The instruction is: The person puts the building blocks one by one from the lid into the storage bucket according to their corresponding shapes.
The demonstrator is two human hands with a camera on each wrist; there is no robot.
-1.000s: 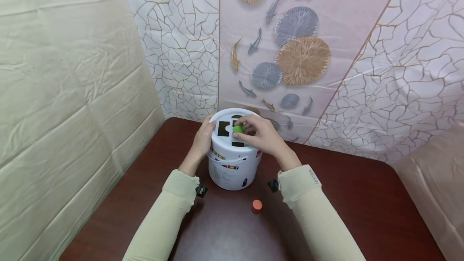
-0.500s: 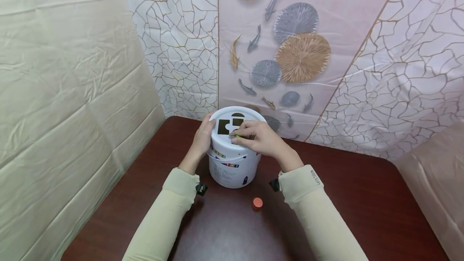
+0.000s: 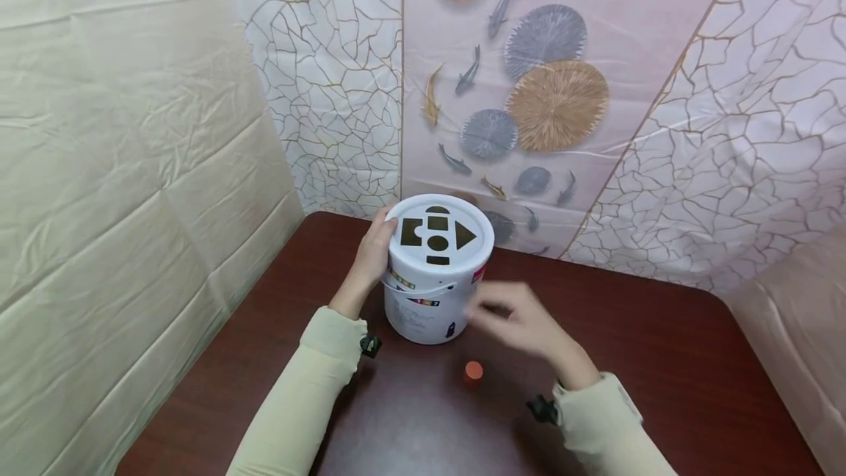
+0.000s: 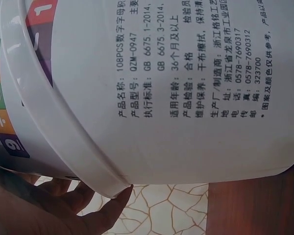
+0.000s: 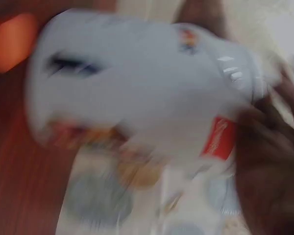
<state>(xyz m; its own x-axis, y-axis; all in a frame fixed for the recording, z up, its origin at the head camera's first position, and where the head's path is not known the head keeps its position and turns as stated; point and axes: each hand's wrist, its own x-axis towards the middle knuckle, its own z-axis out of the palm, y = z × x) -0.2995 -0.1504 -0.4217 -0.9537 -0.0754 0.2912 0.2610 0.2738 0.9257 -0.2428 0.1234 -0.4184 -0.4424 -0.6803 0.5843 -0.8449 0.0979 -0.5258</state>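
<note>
A white lidded bucket point(image 3: 413, 318) stands upright on the table. Its lid point(image 3: 418, 261) has several dark cut-out holes: a triangle, a circle, rectangles, a half round and a notched shape. My left hand point(image 3: 372, 255) grips the bucket's left side, thumb at the lid's rim. In the left wrist view, its fingers point(image 4: 105, 215) lie against the bucket beside the white handle point(image 4: 63, 127). To the right of the bucket, my right hand point(image 3: 518, 318) is blurred, fingers loosely bent, with nothing seen in it. Below that hand, a red-orange cylinder block point(image 3: 473, 373) stands on the table.
The dark reddish-brown table point(image 3: 648, 358) has rounded far corners. Patterned cloth point(image 3: 330, 94) hangs right behind it, and a plain cream cloth point(image 3: 132, 167) hangs along the left side.
My right hand held a green block over the lid, then released it and came down to the right. The green block is out of sight, the lid's holes uncovered. My left hand stays put.
</note>
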